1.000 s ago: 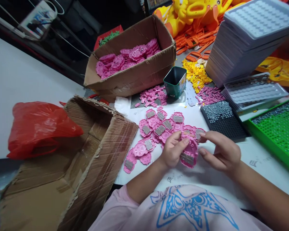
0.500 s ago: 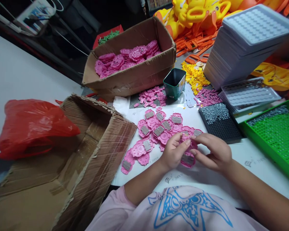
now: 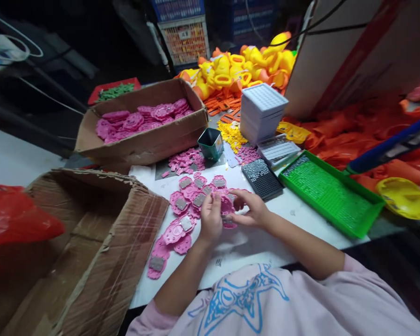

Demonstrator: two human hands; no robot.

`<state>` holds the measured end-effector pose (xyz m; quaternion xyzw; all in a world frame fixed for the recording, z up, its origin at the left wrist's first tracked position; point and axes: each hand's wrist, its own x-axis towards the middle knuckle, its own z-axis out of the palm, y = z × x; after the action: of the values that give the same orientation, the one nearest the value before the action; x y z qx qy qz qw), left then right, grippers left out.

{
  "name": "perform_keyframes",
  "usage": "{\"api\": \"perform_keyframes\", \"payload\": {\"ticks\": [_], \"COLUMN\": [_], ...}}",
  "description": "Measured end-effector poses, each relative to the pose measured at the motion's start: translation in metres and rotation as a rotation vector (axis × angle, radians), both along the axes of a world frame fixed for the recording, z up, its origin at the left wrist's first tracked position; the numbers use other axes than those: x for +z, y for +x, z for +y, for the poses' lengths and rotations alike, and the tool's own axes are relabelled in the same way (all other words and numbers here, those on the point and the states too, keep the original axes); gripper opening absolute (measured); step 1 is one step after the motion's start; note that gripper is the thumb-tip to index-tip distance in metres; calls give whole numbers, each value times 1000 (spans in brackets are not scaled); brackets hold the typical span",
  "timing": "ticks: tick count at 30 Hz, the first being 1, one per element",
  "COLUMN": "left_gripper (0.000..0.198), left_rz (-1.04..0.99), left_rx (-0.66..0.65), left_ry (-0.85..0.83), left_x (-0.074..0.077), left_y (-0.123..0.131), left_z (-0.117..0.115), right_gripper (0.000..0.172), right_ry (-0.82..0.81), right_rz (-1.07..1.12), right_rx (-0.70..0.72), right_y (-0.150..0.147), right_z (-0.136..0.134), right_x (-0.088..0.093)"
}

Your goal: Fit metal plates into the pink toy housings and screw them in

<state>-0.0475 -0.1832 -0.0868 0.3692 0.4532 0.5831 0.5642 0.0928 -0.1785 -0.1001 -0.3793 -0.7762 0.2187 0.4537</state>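
Observation:
My left hand (image 3: 210, 217) and my right hand (image 3: 249, 208) meet over the white table, both closed on one pink plastic part (image 3: 227, 212) held between them. Several more pink parts with grey inserts (image 3: 186, 200) lie spread on the table just left of and beyond the hands. The fingers cover much of the held part.
An open cardboard box (image 3: 91, 242) lies at the near left with a red bag (image 3: 14, 219) beside it. A box of pink parts (image 3: 143, 135), a green tin (image 3: 210, 143), a black tray (image 3: 262, 179), a green tray (image 3: 331, 196), stacked white trays (image 3: 261, 114) and yellow toys (image 3: 238, 65) stand behind.
The camera has pulled back and turned right, so more of the table's right side shows. My hands have come closer together on the pink part.

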Motion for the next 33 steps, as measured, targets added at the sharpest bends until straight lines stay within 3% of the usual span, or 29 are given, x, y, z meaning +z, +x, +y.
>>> {"api": "perform_keyframes", "payload": {"ticks": [4,7,12,18,21,24,26,29,33], "left_gripper": [36,37,44,54,53,27,23,32,47], "left_rz": [-71,-204,-263,-244,63,601,966,1420,1656], "left_rx": [25,-48,-190,-449,-491,-415,-336,-270,-377], "left_ry": [-41,-107,-248,-264,-81,251,408,387,269], "left_x": [9,11,1,-11,-13,-9,-3,9,20], "left_y": [2,13,41,65,61,43,28,11,4], "left_z": [-2,-10,-34,-62,-68,-61,-48,-24,1], "right_gripper": [68,72,79,48,47,46,45,40,36], "right_ry": [-57,-142,-160,-93,-52,-45,-62,-118,-158], "right_rz": [-159,-332,-410,-417,-449,-556,-633,-705,-753], "right_rx": [-89,-166,-300,-452,-520,-592,-631,-684,-757], "right_y": [-4,7,31,74,108,135,142,140,133], "right_z": [-19,-43,-87,-122,-130,-131,-130,-126,-120], "right_x": [23,28,10,-9,-18,-28,-32,-32,-28]}}
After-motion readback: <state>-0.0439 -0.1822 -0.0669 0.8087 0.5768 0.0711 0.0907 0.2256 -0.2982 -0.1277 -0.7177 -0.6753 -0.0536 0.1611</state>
